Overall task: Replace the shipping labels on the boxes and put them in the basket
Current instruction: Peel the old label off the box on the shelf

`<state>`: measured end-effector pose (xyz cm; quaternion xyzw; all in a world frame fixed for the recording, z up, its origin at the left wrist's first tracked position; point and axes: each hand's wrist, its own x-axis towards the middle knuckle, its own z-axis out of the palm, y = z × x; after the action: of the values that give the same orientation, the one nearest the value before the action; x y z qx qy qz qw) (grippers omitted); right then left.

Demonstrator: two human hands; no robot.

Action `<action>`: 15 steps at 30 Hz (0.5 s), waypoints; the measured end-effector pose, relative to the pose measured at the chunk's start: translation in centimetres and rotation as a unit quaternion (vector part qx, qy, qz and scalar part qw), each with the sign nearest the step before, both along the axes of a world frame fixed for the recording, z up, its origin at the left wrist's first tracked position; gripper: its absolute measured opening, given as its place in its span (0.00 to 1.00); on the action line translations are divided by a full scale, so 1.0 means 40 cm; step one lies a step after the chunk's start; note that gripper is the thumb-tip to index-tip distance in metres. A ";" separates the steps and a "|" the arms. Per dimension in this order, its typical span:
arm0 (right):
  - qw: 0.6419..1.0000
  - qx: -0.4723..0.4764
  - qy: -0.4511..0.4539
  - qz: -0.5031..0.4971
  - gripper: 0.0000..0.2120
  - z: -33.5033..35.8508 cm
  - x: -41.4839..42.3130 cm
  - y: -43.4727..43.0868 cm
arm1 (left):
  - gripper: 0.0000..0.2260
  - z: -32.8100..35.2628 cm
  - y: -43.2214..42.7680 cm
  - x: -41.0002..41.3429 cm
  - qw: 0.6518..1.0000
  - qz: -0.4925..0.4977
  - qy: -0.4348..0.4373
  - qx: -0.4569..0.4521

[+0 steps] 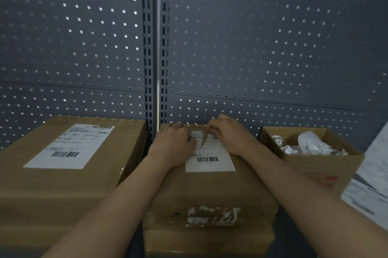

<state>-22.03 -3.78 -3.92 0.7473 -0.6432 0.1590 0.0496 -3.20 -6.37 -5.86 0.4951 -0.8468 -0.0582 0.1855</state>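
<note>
A brown cardboard box (210, 190) stands in front of me, with a white shipping label (210, 163) on its top. The label is torn in a narrow wedge from its far edge. My left hand (172, 144) lies on the label's left part with fingers curled at the tear. My right hand (228, 134) pinches the label's torn far edge on the right side. To the left stands a larger brown box (63, 184) bearing its own white label (69, 146), whole except for a small nick at its far edge. White label scraps (212, 215) cling to the middle box's front face.
An open cardboard box (323, 165) at the right holds crumpled white paper (310, 144). A grey pegboard wall (252, 47) with a slotted upright post (149, 47) rises right behind the boxes. A pale sheet (371, 184) lies at the far right edge.
</note>
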 end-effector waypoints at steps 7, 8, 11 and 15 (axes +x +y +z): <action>1.000 0.007 0.018 -0.002 0.08 -0.006 0.001 -0.014 | 0.17 -0.003 -0.006 0.003 1.000 -0.001 0.008 -0.002; 1.000 0.009 0.018 -0.002 0.08 -0.007 0.000 -0.016 | 0.17 -0.004 -0.006 0.004 1.000 -0.001 0.009 -0.002; 1.000 0.016 0.023 -0.004 0.08 -0.007 0.002 -0.020 | 0.16 -0.005 -0.006 0.004 1.000 0.003 0.008 -0.002; 1.000 0.024 0.017 -0.004 0.08 -0.003 0.004 -0.020 | 0.18 -0.002 -0.005 0.002 1.000 0.006 0.008 -0.003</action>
<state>-21.86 -4.59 -4.04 0.7485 -0.6486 0.1308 0.0430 -3.12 -6.56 -5.94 0.4990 -0.8425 -0.0581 0.1943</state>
